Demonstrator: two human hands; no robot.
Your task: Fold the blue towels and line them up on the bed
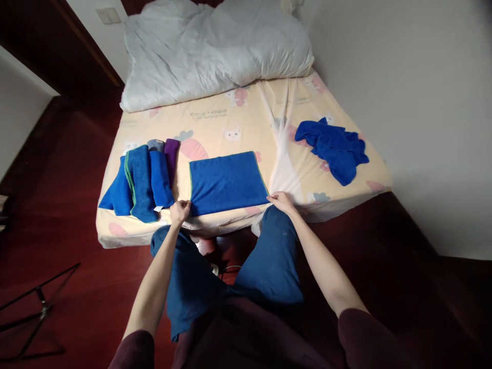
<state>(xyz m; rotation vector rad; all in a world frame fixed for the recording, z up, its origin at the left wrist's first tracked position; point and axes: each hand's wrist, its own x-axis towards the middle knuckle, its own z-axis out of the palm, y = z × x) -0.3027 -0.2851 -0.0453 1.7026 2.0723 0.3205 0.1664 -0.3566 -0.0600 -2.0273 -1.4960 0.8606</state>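
- Printed in dark lettering on the pale yellow bed sheet [226, 123], a little above the middle of the frame: seems to read "Cute rabbit", with blurred edges to the letters [208, 112].
- Set directly beneath, in much smaller type: too fine and soft to make out.
- Printed again on the same sheet, upper right of centre, beside the gathered folds: a second line of lettering [292, 101], fainter and too blurred to spell out.
- Sticking out at the near end of the rolled blue cloth [160, 179], left of centre: a small white tag [158, 209], too small to read.
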